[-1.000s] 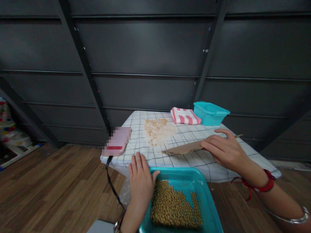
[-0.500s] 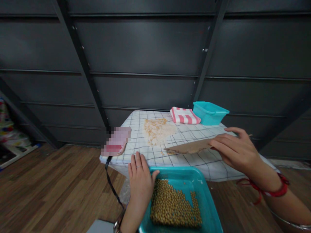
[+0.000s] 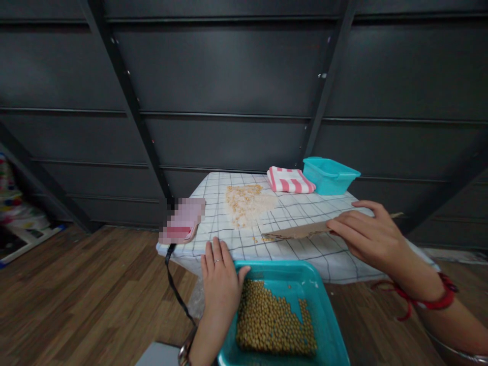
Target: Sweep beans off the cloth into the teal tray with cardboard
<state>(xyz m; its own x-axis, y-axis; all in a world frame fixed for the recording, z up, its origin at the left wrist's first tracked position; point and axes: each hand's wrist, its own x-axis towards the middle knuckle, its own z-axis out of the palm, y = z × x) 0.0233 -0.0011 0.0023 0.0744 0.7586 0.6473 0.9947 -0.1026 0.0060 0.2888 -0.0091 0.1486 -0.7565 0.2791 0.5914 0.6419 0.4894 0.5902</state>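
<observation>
My right hand (image 3: 369,235) grips a torn strip of brown cardboard (image 3: 301,232) held low over the near side of the table. A few yellow grains (image 3: 259,239) lie by the cardboard's left tip. My left hand (image 3: 221,279) rests with fingers outstretched, at the table's front edge and the upper left corner of a teal tray (image 3: 328,315); the thumb lies over the rim. Inside the tray are many round, tan-green beans (image 3: 272,320). Farther back on the cloth is a spread patch of yellow and whitish grains (image 3: 246,203).
A checked white cloth (image 3: 213,190) covers the table. At the back right sit a folded red-and-white striped towel (image 3: 292,181) and a turquoise bin (image 3: 330,178). A pixelated pink object (image 3: 185,218) with a black strap (image 3: 175,284) lies at the left edge. Dark panelled wall (image 3: 229,71) stands behind.
The cardboard's left tip has shifted slightly right and tilted, showing more of the few grains beside it. My left hand stays in place.
</observation>
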